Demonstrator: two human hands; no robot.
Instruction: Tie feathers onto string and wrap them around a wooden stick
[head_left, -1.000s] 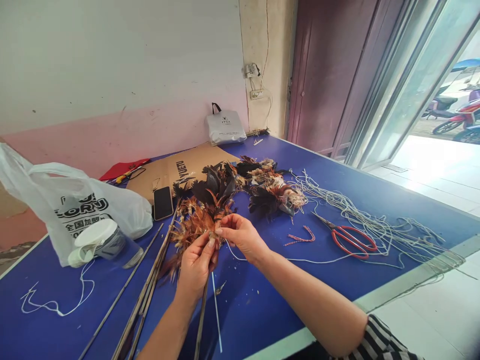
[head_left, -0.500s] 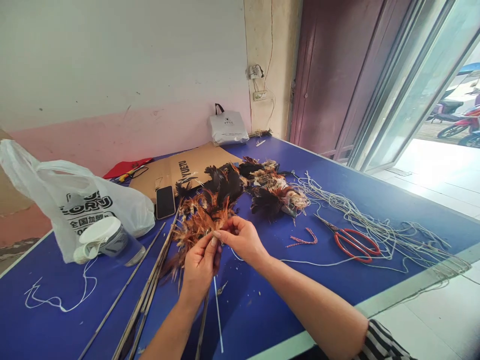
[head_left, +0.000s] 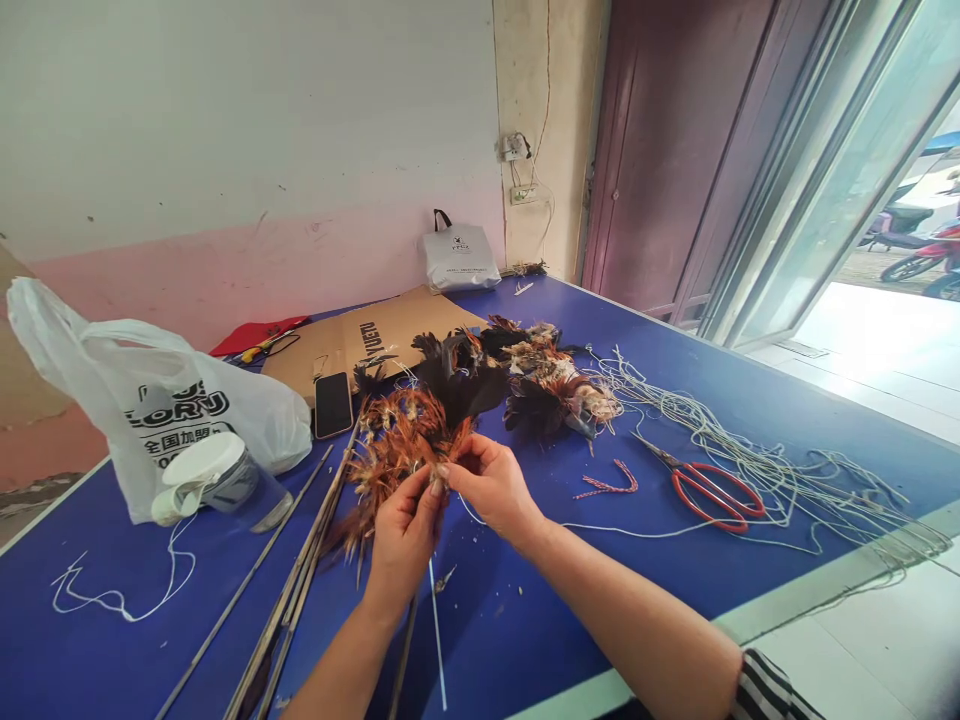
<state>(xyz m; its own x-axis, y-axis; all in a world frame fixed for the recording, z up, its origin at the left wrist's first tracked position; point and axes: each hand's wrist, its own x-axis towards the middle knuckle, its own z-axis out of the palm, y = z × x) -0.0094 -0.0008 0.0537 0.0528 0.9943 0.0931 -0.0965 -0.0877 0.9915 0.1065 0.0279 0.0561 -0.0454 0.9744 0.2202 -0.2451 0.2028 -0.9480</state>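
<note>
My left hand (head_left: pixel 403 540) is closed in a pinch at the base of a bunch of feathers (head_left: pixel 461 395), black at the top and rusty brown lower down. Thumb against fingers, my right hand (head_left: pixel 499 490) grips the same base, almost touching the left thumb. A thin stick (head_left: pixel 406 655) and a white string (head_left: pixel 438 640) show below my left hand; where their upper ends go is hidden. More rusty-brown feathers (head_left: pixel 394 430) lie behind and left of my hands. The pinched spot itself is mostly covered by my fingers.
Red-handled scissors (head_left: pixel 716 495) and tangled string (head_left: pixel 690 410) lie right, near a red-white cord (head_left: pixel 611 482). Black feather bundles (head_left: pixel 544 405) lie behind. Long sticks (head_left: pixel 300 570), a phone (head_left: pixel 333 405), a cup (head_left: pixel 217 475) and a plastic bag (head_left: pixel 150 370) are left; cardboard (head_left: pixel 337 345) lies behind.
The black feathers at the top of the bunch have tilted to the right and fanned out. Both hands keep their pinch, with only a small shift; the whole view has shifted slightly.
</note>
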